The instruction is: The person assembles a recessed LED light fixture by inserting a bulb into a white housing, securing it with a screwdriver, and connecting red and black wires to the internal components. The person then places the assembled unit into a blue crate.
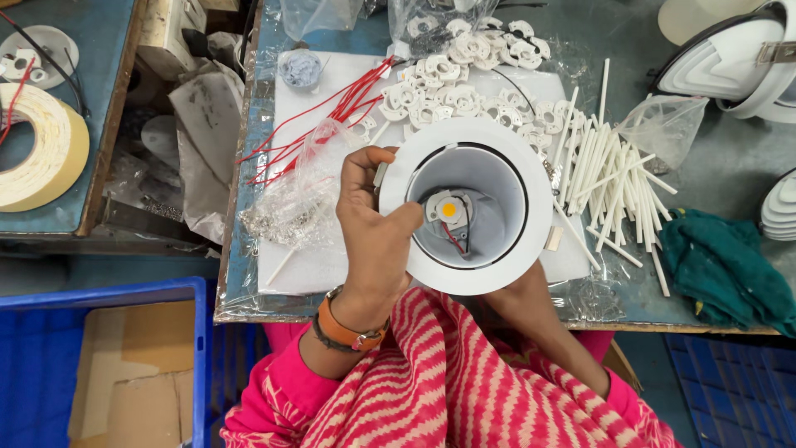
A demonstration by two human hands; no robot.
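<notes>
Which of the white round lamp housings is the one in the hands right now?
The white downlight housing at centre, showing its yellow LED chip. The left hand grips its rim; the others sit untouched at the right edge.

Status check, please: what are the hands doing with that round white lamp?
Left hand grips white lamp housing, fingers reaching inside. Right hand hidden beneath it. White tubes and red wires lie beside, clear.

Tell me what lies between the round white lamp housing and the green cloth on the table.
In the head view, a pile of white tubes lies between the lamp housing and the green cloth.
</notes>
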